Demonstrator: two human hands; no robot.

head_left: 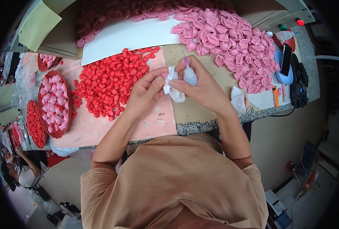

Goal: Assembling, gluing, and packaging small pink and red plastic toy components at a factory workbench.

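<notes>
My left hand pinches a crumpled white tissue with a small pink piece at its fingertips. My right hand grips a small translucent squeeze bottle with a purple nozzle pointing up, and also touches the tissue. Both hands meet above the worktop, between a heap of small red pieces on the left and a heap of pink shell-shaped pieces on the right.
Pink paper sheet lies under the red heap. Red trays of pink and red pieces stand at the left. A white sheet lies behind. A phone, an orange lighter and another tissue sit right. Another person is at lower left.
</notes>
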